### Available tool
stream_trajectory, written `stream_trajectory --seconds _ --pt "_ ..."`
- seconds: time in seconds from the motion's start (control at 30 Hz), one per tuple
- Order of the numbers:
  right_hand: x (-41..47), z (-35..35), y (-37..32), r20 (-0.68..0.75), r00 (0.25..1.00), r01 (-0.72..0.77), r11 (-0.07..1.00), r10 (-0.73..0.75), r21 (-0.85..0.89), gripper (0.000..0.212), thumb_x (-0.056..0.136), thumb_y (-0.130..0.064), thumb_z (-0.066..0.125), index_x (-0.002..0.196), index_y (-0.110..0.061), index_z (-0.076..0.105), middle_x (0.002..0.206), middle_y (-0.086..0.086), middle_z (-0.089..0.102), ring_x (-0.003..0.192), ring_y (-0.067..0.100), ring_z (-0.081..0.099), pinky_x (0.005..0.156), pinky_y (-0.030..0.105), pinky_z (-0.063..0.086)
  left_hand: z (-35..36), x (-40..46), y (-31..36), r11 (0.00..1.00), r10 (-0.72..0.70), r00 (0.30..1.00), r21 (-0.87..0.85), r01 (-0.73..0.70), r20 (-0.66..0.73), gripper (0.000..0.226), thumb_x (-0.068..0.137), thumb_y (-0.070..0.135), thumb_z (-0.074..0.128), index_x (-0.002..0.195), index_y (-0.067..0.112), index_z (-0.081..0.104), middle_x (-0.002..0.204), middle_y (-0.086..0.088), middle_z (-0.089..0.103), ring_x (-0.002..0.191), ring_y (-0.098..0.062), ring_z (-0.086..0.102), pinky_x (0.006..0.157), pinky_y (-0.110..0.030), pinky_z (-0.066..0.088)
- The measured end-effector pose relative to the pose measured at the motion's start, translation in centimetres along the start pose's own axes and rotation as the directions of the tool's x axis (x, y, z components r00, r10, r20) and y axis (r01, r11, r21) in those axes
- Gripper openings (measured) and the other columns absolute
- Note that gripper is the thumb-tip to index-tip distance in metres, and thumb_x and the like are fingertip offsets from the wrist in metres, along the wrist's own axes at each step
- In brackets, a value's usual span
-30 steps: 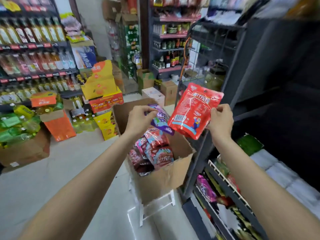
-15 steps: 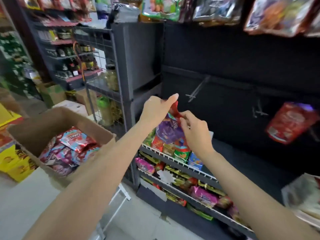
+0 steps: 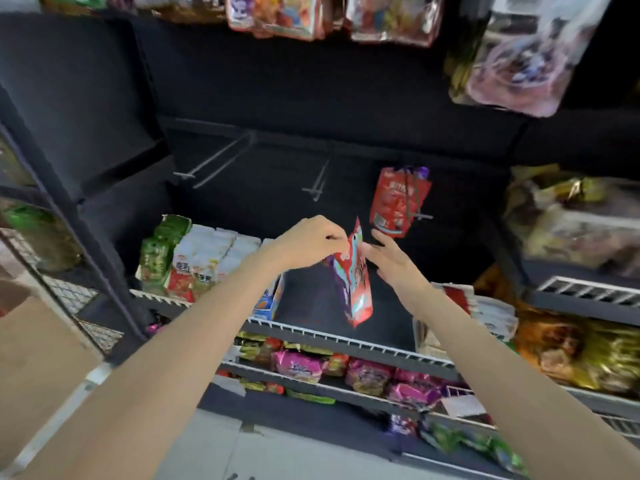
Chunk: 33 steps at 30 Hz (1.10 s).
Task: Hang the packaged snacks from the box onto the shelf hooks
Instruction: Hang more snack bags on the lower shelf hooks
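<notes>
My left hand (image 3: 308, 242) pinches the top of a red snack packet (image 3: 358, 278), with a purple packet (image 3: 341, 275) hanging behind it. The packets hang edge-on in front of the dark shelf back panel. My right hand (image 3: 391, 259) is beside them on the right, fingers straight and spread, touching the red packet's side. Two bare metal hooks (image 3: 214, 161) (image 3: 318, 183) stick out of the panel above my hands. Further right, a hook (image 3: 417, 199) carries red and purple packets (image 3: 398, 202). A corner of the cardboard box (image 3: 31, 341) shows at the left edge.
Blurred snack bags (image 3: 391, 19) hang along the top, and a large bag (image 3: 516, 53) at the upper right. White and green packs (image 3: 194, 261) stand on the wire-fronted shelf (image 3: 346, 339). Pink packets (image 3: 301, 367) fill the lower shelf. Gold bags (image 3: 571, 348) sit at the right.
The view has swung right, from the box to the shelf. Both packets are now in my left hand's pinch. My right hand has let go and spread its fingers beside them.
</notes>
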State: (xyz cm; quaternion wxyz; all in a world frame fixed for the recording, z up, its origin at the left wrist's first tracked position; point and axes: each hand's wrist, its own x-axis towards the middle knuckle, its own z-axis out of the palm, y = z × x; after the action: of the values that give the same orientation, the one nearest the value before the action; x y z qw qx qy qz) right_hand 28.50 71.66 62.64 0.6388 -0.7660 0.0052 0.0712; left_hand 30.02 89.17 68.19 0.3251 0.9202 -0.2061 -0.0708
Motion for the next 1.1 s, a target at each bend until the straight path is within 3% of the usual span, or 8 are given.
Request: stream_trajectory --seconds 0.13,0.23,0.33,0.43,0.57,0.7,0.97,1.1 --pt "0.4 -5.5 1.5 -0.011 1.000 0.030 0.993 -0.028 0.118 0.023 0.085 -0.019 0.068 0.105 -0.009 0.064 0.092 0.006 0.071 0.083 0.017 0.067 0.075 0.027 0.055 2.5 2.7 2.5 1.000 -0.003 1.000 -0.004 0.003 0.013 0.029 0.090 0.023 0.057 0.061 0.020 0.060 0.060 0.008 0.055 0.061 -0.008 0.047 0.067 -0.026 0.039" --pt "0.7 -8.1 1.8 -0.039 0.999 -0.004 0.973 0.013 0.232 0.012 0.079 -0.008 0.072 0.088 -0.002 0.066 0.086 0.016 0.071 0.078 0.028 0.069 0.079 0.043 0.057 4.2 4.1 3.2 0.996 -0.038 0.999 0.074 0.041 -0.038 0.023 0.091 0.026 0.057 0.072 0.019 0.068 0.078 0.000 0.068 0.073 -0.014 0.058 0.070 -0.027 0.042" --pt "1.4 -9.5 2.0 -0.002 1.000 -0.018 0.984 0.019 0.176 0.023 0.078 -0.011 0.075 0.098 -0.002 0.066 0.094 0.016 0.072 0.087 0.033 0.070 0.082 0.047 0.056 5.3 4.9 3.6 0.992 -0.102 0.985 0.064 0.112 -0.137 0.023 0.090 0.030 0.060 0.089 0.012 0.074 0.078 0.001 0.065 0.073 -0.010 0.058 0.059 -0.018 0.039" --pt "2.1 -10.1 1.6 -0.050 0.999 0.020 0.989 -0.013 0.146 0.018 0.081 -0.015 0.074 0.097 -0.010 0.066 0.094 0.010 0.073 0.084 0.026 0.072 0.078 0.040 0.058 5.3 5.2 3.6 0.983 -0.180 0.948 -0.009 0.185 -0.264 0.026 0.086 0.037 0.065 0.081 0.013 0.074 0.067 0.003 0.063 0.060 -0.004 0.055 0.053 -0.015 0.039" --pt "3.5 -10.6 1.5 -0.187 0.981 0.070 0.990 -0.047 0.119 0.010 0.080 -0.014 0.075 0.084 -0.016 0.066 0.088 0.008 0.073 0.073 0.019 0.071 0.070 0.034 0.059 5.0 5.4 3.1 0.939 -0.329 0.865 -0.230 0.256 -0.379 0.022 0.082 0.028 0.071 0.083 0.007 0.075 0.065 -0.003 0.065 0.053 -0.007 0.058 0.063 -0.023 0.052" --pt "4.5 -10.0 1.7 -0.278 0.957 0.090 0.995 -0.078 0.032 0.010 0.083 -0.021 0.072 0.087 -0.020 0.063 0.092 0.002 0.071 0.081 0.020 0.071 0.077 0.038 0.058 5.2 5.3 3.2 0.886 -0.420 0.813 -0.376 0.271 -0.403 0.011 0.081 0.014 0.072 0.087 0.005 0.074 0.061 0.000 0.062 0.040 0.004 0.055 0.044 -0.006 0.040" --pt "5.6 -9.1 1.8 -0.411 0.890 0.142 0.977 -0.195 -0.157 0.015 0.091 -0.024 0.062 0.099 -0.012 0.064 0.093 -0.001 0.067 0.075 0.010 0.064 0.062 0.022 0.051 5.9 5.6 2.7 0.830 -0.470 0.768 -0.514 0.217 -0.435 0.007 0.082 0.014 0.071 0.084 0.008 0.074 0.065 0.000 0.065 0.047 0.000 0.058 0.050 -0.010 0.045" --pt "8.2 -9.5 1.1 -0.441 0.860 0.134 0.947 -0.257 -0.291 0.022 0.093 -0.020 0.058 0.109 -0.006 0.065 0.105 0.007 0.067 0.091 0.019 0.064 0.076 0.030 0.051 5.8 6.2 2.8 0.779 -0.511 0.763 -0.588 0.217 -0.396 0.008 0.083 0.011 0.069 0.087 0.005 0.072 0.065 -0.003 0.063 0.044 0.001 0.057 0.047 -0.008 0.044"
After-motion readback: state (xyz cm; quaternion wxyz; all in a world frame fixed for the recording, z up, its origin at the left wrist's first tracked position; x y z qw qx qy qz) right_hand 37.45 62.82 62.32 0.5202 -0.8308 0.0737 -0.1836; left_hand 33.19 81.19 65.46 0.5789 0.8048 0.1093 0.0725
